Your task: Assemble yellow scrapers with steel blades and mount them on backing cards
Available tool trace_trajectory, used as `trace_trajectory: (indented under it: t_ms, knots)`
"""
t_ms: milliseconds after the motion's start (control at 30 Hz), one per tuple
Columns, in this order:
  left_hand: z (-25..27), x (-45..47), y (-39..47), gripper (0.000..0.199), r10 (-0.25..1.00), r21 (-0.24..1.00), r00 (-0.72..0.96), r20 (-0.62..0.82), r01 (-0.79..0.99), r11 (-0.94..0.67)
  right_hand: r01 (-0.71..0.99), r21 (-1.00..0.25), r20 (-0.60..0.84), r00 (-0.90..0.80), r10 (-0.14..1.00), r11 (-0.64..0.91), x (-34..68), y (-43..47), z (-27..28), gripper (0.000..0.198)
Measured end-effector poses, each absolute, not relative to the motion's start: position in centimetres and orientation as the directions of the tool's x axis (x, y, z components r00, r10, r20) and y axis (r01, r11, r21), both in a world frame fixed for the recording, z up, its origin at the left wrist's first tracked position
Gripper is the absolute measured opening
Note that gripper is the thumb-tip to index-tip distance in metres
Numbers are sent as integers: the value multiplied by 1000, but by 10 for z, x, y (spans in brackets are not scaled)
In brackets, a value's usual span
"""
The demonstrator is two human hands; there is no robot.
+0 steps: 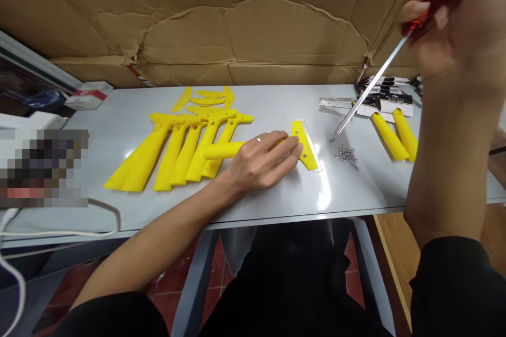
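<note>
Hands closed: left hand [261,162] curled over a yellow scraper [305,143], right hand [454,26] wrapped around a screwdriver [371,86].

A slim, shiny ring [258,139] was worn on the left hand [263,162]; forearms [169,234] were left bare below black sleeves [454,284], and black clothing [288,279] was worn over the lap.

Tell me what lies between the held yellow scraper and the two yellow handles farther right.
In the head view, a pile of screws, the tip of the screwdriver showing nearby.
</note>
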State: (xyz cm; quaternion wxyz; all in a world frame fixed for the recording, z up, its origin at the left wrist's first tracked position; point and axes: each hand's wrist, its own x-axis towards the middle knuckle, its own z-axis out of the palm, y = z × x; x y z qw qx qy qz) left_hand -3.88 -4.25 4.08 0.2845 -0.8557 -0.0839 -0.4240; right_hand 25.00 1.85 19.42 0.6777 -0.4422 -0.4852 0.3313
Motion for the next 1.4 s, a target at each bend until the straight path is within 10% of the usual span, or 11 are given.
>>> trace_trajectory:
  t_ms: [367, 1400]
  knots:
    - [45, -42, -42, 14, -112, -429, 582, 806, 443, -788, -141, -950, 239, 243, 940, 278, 211, 39, 149, 51]
    - [37, -40, -40, 16, -33, -388, 594, 804, 481, -786, -56, -862, 466, 299, 833, 503, 204, 24, 157, 40]
